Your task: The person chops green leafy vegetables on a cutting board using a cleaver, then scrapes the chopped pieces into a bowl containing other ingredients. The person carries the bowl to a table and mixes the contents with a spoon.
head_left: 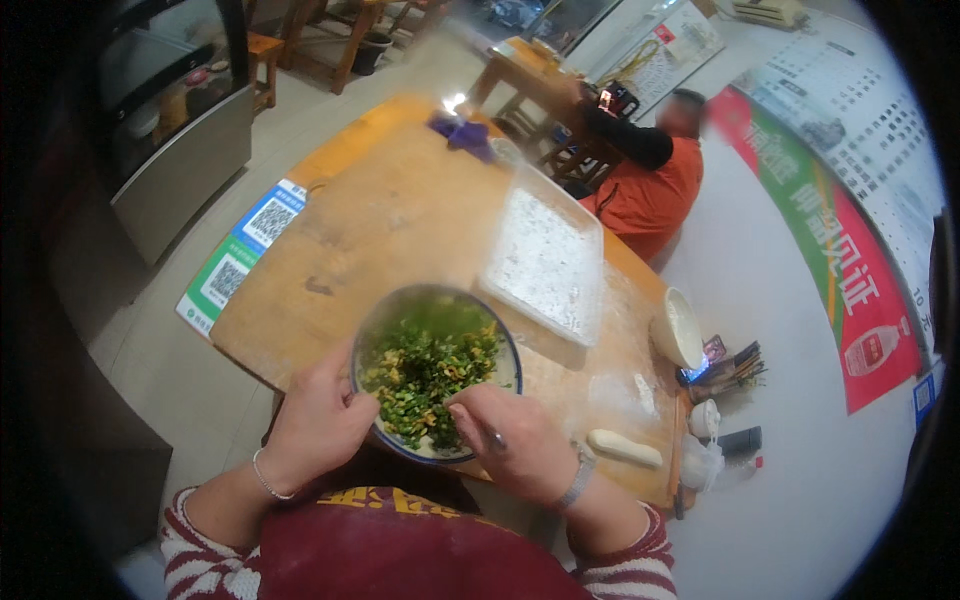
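Note:
A round bowl with a blue rim (pixel 517 368) sits at the near edge of the wooden board, holding a chopped green and yellow-brown filling (pixel 425 365). My left hand (pixel 322 415) is closed on the bowl's left rim, thumb toward the inside. Over the bowl's near right side, my right hand (pixel 515 440) is wrapped round a metal utensil (pixel 497 437). Only the end of its handle shows; its other end is hidden by my fingers and the filling. A pale dough roll (pixel 625 448) lies on the board to the right of my right hand.
Beyond the bowl stands a translucent white-dusted tray (pixel 545 260) on the wooden board (pixel 390 210). A white bowl (pixel 677 330) and several utensils (pixel 735 370) are at the right edge. Purple cloth (pixel 462 137) lies far off. A person in an orange vest (pixel 655 195) sits behind the table.

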`<state>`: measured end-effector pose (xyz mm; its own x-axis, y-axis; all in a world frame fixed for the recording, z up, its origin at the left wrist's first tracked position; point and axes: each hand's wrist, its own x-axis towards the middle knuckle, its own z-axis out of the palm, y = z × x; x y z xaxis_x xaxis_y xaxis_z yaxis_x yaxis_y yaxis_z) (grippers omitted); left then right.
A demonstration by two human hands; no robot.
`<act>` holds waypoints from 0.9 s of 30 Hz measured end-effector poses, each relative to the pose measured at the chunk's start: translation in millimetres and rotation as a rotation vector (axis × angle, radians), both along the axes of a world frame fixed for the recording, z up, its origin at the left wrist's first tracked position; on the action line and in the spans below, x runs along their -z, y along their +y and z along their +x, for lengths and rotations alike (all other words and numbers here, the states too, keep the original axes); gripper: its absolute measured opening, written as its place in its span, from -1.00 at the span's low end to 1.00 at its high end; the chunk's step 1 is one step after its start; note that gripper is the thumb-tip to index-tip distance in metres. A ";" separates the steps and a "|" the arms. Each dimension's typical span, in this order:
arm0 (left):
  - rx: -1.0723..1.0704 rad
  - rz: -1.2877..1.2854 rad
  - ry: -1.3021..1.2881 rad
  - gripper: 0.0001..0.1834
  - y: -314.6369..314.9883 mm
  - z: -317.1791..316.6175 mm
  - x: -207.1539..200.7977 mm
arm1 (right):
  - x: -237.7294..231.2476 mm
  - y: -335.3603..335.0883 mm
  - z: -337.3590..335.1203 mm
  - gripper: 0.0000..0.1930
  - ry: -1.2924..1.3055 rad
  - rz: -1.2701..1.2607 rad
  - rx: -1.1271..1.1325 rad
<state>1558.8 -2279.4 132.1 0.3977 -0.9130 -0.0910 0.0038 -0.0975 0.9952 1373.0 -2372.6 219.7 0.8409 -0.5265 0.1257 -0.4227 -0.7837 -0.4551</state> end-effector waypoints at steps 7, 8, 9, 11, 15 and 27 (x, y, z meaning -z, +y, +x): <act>0.015 -0.083 0.140 -0.41 -1.2 1.5 -5.3 | -48.0 -27.5 -25.8 -0.87 -0.159 -0.023 0.045; 0.019 -0.041 0.091 -0.41 0.7 1.7 -5.8 | -42.9 -37.7 -21.0 -0.84 -0.191 -0.067 -0.010; 0.024 0.002 0.044 -0.41 1.4 2.1 -6.7 | -36.8 -47.9 -15.7 -0.83 -0.183 -0.089 -0.063; 0.047 0.060 -0.020 -0.43 3.0 3.0 -8.9 | -19.1 -60.4 -6.2 -0.81 -0.150 -0.129 -0.175; 0.046 0.026 0.120 -0.42 1.7 2.9 -14.4 | -0.1 -60.6 -8.3 -0.77 -0.025 -0.129 -0.357; 0.055 0.062 0.068 -0.43 0.3 -0.1 -19.0 | -25.5 -85.6 -40.1 -0.83 -0.080 -0.018 -0.110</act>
